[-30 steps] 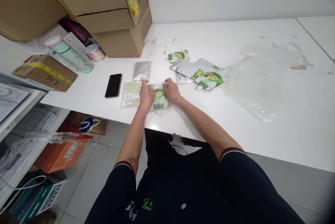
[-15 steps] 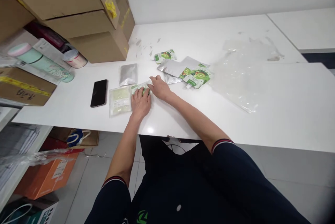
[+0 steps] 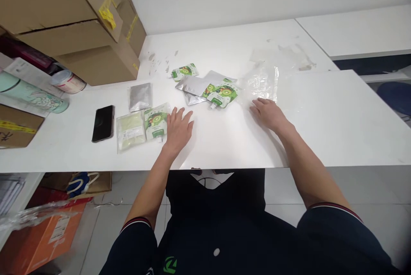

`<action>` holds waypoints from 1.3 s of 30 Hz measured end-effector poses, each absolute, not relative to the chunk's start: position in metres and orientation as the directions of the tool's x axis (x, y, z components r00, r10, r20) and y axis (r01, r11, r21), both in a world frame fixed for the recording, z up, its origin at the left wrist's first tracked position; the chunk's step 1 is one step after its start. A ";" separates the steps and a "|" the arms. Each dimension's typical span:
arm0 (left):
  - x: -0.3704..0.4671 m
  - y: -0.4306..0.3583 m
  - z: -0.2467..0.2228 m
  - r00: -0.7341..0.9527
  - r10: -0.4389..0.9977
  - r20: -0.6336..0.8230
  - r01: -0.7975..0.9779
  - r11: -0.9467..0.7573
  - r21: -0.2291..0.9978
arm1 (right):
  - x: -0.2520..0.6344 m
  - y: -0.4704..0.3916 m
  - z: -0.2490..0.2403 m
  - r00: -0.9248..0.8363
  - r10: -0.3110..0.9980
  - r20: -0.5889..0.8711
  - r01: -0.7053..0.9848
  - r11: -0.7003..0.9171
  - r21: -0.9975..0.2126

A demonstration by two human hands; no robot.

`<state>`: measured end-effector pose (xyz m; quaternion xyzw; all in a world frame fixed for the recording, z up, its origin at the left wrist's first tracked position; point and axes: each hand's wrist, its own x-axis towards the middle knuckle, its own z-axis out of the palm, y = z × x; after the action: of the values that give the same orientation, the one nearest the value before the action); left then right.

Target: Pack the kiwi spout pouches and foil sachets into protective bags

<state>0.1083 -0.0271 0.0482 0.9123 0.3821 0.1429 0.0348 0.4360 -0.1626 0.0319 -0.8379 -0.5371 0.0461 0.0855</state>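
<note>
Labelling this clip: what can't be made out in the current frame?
Head view:
Left hand: contact with the kiwi pouch beside the pale packet unclear; hand overlaps the edge.
Right hand: palm and any grip on the clear plastic bag hidden by its back.
Packet label: print too small.
Mint bottle: top cut off by left edge.

A bare lane of desk (image 3: pixel 221 142) runs between the left grip (image 3: pixel 180 129) and the right grip (image 3: pixel 268 114). Clustered pouches (image 3: pixel 222 94) bar its far end; the clear plastic bag (image 3: pixel 261 82) lies before the right grip. Leftward, the bagged kiwi pouch (image 3: pixel 156 120), then the phone (image 3: pixel 103 123), obstruct; stacked cartons (image 3: pixel 105 67) wall the far left.
</note>
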 end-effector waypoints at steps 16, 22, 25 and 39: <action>0.140 -0.071 0.048 0.584 0.811 0.036 0.101 -0.117 0.988 | 0.382 -0.175 0.153 0.815 0.185 0.549 0.454 0.384 -0.804; 0.137 -0.061 0.049 0.565 0.825 0.017 0.216 -0.168 0.962 | 0.364 -0.172 0.153 0.782 0.584 0.217 0.095 0.232 -0.968; 0.122 -0.059 0.055 0.587 0.809 0.020 0.152 -0.135 0.979 | 0.354 -0.156 0.151 0.669 0.725 0.166 0.115 0.120 -0.986; 0.046 -0.091 0.045 0.285 0.907 -0.310 0.279 0.230 0.932 | 0.357 -0.059 0.074 0.096 0.990 -0.099 0.916 -0.127 -0.379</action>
<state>0.0464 -0.0905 0.0447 0.5572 0.5324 0.2726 0.5760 0.3574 -0.0586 0.0739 -0.7320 -0.6512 0.1664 0.1111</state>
